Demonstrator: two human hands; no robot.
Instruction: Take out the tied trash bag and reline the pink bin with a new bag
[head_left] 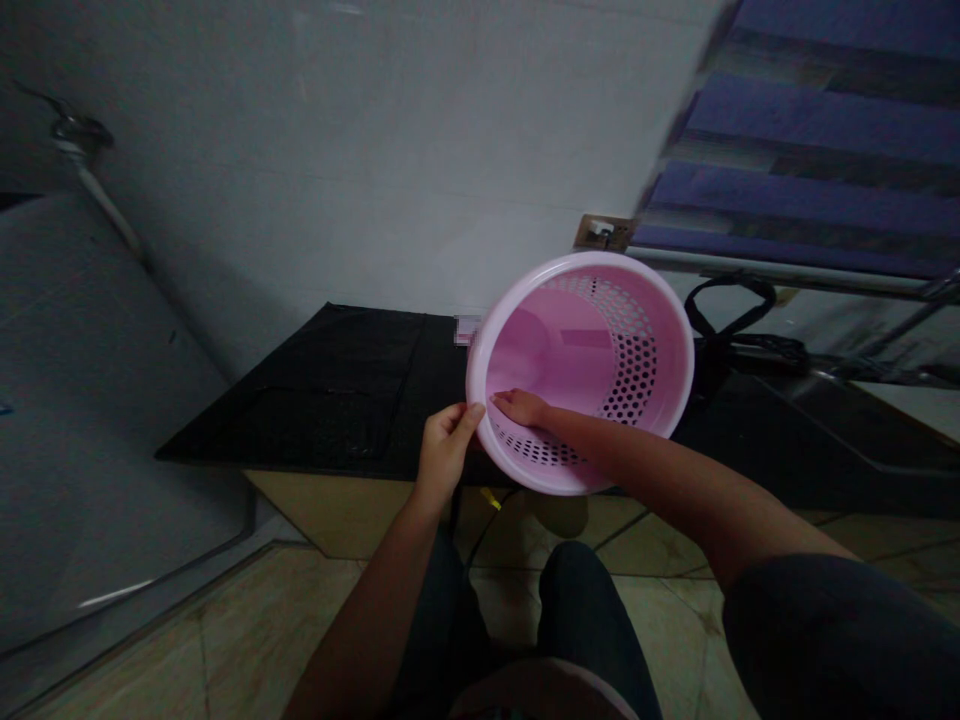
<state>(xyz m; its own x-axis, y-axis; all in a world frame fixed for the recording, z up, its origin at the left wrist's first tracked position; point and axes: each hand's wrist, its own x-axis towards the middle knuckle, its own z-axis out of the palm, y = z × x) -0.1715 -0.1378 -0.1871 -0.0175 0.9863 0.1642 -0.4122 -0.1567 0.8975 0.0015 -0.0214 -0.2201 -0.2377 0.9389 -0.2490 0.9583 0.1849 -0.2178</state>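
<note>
- Pink perforated basket (581, 350) is sitting over the counter (757, 440); base contact isn't showing.
- Basket's mouth is facing the wearer, long axis running away.
- Left hand (448, 445), nearer its rim, is pinching the left side.
- Right hand (521, 407) is reaching inside, near that same side; can't tell its grip.

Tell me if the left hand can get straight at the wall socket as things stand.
Probably not: the left hand holds the pink basket, which seems to stand between it and the wall socket; it would likely have to let go and reach around.
</note>
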